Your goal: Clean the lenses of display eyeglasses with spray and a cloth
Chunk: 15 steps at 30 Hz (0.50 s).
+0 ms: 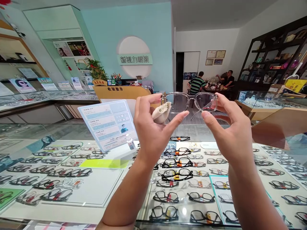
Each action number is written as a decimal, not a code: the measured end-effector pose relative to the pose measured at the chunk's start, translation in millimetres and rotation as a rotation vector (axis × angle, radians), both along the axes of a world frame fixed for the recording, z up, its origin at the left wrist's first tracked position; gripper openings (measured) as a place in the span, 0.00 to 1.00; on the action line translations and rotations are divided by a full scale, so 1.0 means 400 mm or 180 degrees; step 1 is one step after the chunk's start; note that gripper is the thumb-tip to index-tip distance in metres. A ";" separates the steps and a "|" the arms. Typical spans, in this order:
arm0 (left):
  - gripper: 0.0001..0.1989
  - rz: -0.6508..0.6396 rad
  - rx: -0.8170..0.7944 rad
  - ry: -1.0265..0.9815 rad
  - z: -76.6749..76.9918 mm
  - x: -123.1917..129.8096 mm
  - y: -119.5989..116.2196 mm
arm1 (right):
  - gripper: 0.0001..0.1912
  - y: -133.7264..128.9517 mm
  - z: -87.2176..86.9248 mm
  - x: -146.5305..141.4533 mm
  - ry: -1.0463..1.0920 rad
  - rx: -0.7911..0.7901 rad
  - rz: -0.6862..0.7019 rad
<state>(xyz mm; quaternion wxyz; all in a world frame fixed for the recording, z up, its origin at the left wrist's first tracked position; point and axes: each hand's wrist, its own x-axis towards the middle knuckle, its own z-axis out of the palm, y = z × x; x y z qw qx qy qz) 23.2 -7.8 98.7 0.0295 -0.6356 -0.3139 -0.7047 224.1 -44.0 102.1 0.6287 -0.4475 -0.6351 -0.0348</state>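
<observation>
A pair of clear-framed glasses (191,99) is held up level above the glass display counter, its lenses facing me. My left hand (155,123) grips the frame's left end between its fingers and also holds a rolled, pale cloth (162,112) against the palm. At the frame's right end, the fingers of my right hand (227,124) pinch the rim, the thumb near the lower edge of the lens. One temple arm shows behind the right lens. Below both hands, rows of glasses (177,174) lie in the display case.
A printed card (107,124) stands tilted on the counter (72,131) at left, near a small bottle (130,142). A brown panel (275,127) stands at right. Two people (198,83) sit by a table in the background.
</observation>
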 end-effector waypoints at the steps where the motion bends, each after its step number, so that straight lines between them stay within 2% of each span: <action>1: 0.35 0.0044 -0.0002 0.0013 0.002 0.000 -0.003 | 0.31 0.000 0.000 -0.001 0.0026 -0.0018 0.0026; 8: 0.34 0.0471 0.0549 0.0245 0.012 0.001 -0.006 | 0.31 0.002 -0.002 -0.008 0.0151 -0.0319 0.0244; 12: 0.33 0.0329 0.0517 0.0201 0.010 0.000 0.001 | 0.32 0.009 -0.005 -0.004 0.0283 -0.0350 0.0361; 15: 0.36 0.0144 0.0273 0.0074 0.007 -0.004 0.010 | 0.29 0.011 -0.008 -0.004 0.0476 -0.0012 0.0379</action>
